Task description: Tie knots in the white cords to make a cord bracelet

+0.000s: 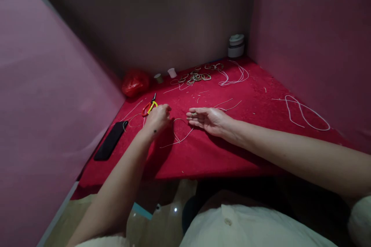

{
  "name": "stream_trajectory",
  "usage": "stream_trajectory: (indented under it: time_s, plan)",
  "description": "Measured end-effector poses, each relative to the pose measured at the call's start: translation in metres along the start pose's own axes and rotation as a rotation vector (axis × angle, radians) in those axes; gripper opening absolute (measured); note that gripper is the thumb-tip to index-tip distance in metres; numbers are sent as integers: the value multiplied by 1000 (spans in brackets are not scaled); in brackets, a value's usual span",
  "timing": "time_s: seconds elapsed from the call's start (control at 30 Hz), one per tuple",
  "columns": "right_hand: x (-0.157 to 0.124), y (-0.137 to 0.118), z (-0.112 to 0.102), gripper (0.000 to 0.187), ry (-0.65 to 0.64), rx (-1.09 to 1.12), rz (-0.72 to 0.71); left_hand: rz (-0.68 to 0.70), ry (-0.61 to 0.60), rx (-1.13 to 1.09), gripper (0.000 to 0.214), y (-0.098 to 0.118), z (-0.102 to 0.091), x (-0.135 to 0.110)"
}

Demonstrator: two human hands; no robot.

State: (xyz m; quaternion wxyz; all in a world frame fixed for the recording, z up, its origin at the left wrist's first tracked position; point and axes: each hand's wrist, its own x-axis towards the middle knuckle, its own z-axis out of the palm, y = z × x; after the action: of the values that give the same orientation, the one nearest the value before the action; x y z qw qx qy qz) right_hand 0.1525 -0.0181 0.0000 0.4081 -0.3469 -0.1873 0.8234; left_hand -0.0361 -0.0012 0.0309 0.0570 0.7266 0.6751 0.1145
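My left hand (pixel 158 117) rests on the red cloth table (pixel 246 123), its fingers curled and pinched on a thin white cord (pixel 181 137) that loops across the cloth between both hands. My right hand (pixel 207 119) lies palm up with fingers stretched toward the left, a small bead or ring at its fingertips and the cord running under them. Yellow and red scissors (pixel 149 107) lie just behind the left hand.
A black phone (pixel 111 140) lies at the table's left edge. A red plastic bag (pixel 135 82), two small spools (pixel 165 75), a heap of finished loops (pixel 198 76), loose white cords (pixel 304 112) and a white container (pixel 236 45) sit further back. Pink walls enclose the table.
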Motion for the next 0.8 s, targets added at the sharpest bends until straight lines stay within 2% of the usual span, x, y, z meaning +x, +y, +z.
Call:
stream_trajectory:
  time_s: [0.03, 0.1, 0.13, 0.23, 0.33, 0.4, 0.5, 0.7, 0.8]
  plan:
    - [0, 0, 0, 18, 0, 9, 0, 45, 59, -52, 15, 7, 4, -3]
    - [0, 0, -1, 19, -1, 24, -8, 137, 20, -226, 16, 23, 13, -10]
    - [0, 0, 0, 20, -1, 29, -13, 171, 2, -244, 17, 30, 17, -14]
    - [2, 1, 0, 22, -4, 38, -19, 218, 133, -121, 13, 41, 34, -21]
    - [3, 2, -1, 22, -28, 56, -11, 256, 226, -119, 5, 38, 47, -19]
    - [4, 3, -2, 21, -54, 68, -10, 288, 253, -161, 7, 34, 51, -16]
    - [4, 4, -3, 21, -88, 86, -6, 324, 264, -167, 9, 29, 52, -14]
    - [1, 4, -2, 20, -39, 87, -4, 339, 272, -79, 12, 31, 56, -19]
    - [1, 4, -2, 23, -57, 84, -3, 344, 289, -49, 16, 33, 58, -21]
